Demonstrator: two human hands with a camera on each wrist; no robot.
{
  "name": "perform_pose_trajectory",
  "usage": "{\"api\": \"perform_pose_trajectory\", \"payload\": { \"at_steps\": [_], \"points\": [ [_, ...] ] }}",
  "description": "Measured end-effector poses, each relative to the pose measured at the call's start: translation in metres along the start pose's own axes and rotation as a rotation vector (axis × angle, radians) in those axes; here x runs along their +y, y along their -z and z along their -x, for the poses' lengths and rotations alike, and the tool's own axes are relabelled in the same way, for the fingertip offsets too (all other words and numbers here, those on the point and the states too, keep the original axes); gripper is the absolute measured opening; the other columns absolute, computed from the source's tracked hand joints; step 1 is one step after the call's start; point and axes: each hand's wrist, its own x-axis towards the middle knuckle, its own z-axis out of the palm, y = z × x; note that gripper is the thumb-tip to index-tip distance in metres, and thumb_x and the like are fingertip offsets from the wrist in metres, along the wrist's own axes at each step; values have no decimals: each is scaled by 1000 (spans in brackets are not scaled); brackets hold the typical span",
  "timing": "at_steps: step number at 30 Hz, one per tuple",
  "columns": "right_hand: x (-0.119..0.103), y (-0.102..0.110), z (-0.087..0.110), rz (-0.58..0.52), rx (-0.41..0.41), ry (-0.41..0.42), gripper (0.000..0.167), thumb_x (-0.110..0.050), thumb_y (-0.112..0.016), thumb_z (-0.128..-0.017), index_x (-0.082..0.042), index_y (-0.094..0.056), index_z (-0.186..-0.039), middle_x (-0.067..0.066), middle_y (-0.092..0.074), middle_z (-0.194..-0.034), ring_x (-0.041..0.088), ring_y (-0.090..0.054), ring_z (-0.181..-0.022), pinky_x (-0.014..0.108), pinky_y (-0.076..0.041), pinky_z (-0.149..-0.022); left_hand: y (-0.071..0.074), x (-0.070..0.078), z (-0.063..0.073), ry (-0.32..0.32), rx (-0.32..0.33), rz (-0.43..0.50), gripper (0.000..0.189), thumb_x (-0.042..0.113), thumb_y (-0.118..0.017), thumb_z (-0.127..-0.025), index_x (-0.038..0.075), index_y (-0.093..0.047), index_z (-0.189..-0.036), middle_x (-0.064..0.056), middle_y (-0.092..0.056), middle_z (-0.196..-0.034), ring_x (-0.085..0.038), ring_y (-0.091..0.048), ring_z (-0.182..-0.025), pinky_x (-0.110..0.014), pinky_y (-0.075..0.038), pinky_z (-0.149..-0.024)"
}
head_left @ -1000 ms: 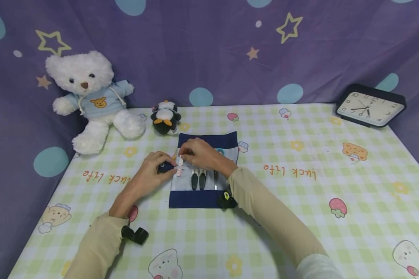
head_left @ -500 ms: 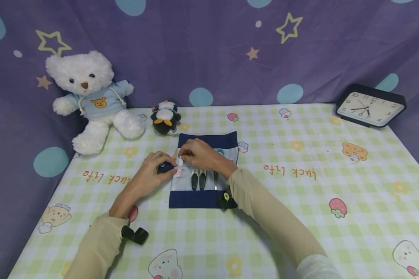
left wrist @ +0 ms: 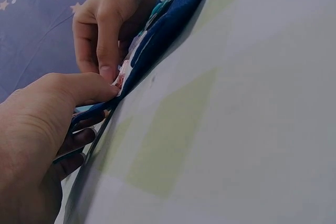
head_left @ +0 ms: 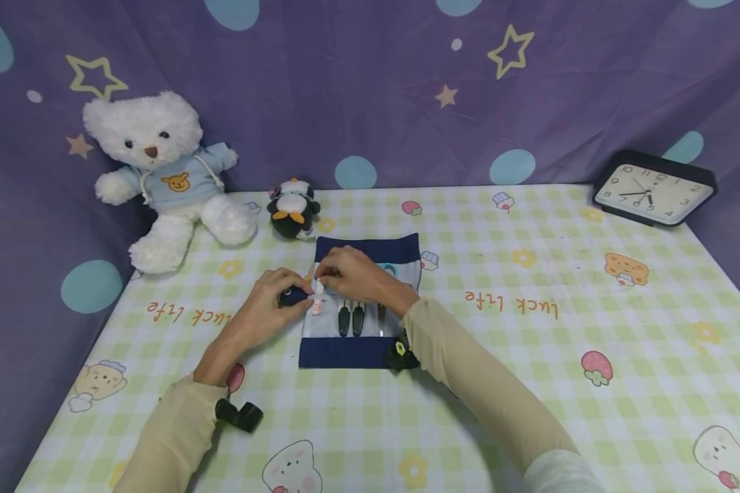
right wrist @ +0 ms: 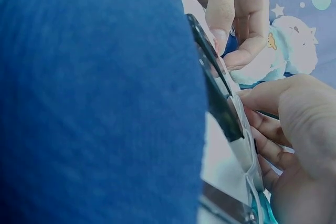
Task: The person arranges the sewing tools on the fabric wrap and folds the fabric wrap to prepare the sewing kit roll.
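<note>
A navy-and-light-grey fabric tool roll (head_left: 345,353) lies spread on the table. At its left edge, my left hand (head_left: 268,301) pinches the navy flap (head_left: 292,296), thumb on top and fingers beneath, as the left wrist view shows. A slim pink-and-white stick (head_left: 317,307) lies at the left end of the pocket row. Over the stick's upper white part, my right hand (head_left: 348,267) has thumb and fingertips drawn together and appears to pinch it; the fingers partly hide the grip. Two small black-handled tools (head_left: 351,319) sit in pockets to the right.
A teal ring-shaped handle (head_left: 390,268) shows behind my right hand. Beyond the roll sits a penguin plush (head_left: 292,207), with a white teddy bear (head_left: 173,179) to its left. A black-framed clock (head_left: 654,188) stands at the back right of the checked tablecloth (head_left: 518,342).
</note>
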Motion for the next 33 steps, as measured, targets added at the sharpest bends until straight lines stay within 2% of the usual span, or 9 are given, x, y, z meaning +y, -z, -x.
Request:
{"api": "perform_pose_trajectory", "payload": {
  "at_steps": [8,21,26,33],
  "points": [
    [1,1,1,-15,6,-13,19,-9,-63,-104,-5,-77,-116,6,-70,-109,18,-62,-98,30,-47,-89,0,1,0,-1,-4,-4,12,15,-77,-96,11,-73,-106,-10,-63,-117,-33,-51,-111,-55,-35,-96],
    [2,14,8,-121,56,-56,21,-13,-63,-105,-4,-74,-120,5,-69,-113,13,-63,-99,27,-51,-86,3,2,2,39,-1,-2,13,17,-77,-95,13,-74,-107,-9,-63,-119,-32,-50,-112,-54,-37,-96],
    [7,30,18,-217,117,-82,23,-14,-61,-106,-2,-72,-123,5,-68,-114,13,-64,-98,29,-53,-84,7,1,6,58,36,42,12,14,-79,-93,13,-75,-105,-7,-62,-119,-29,-51,-112,-49,-39,-94],
    [22,53,38,-200,256,-110,22,-12,-63,-105,1,-73,-120,9,-69,-110,21,-64,-97,38,-52,-86,11,-1,15,101,80,123,15,15,-77,-95,13,-74,-109,-4,-63,-116,-22,-55,-110,-47,-46,-94]
  ]
}}
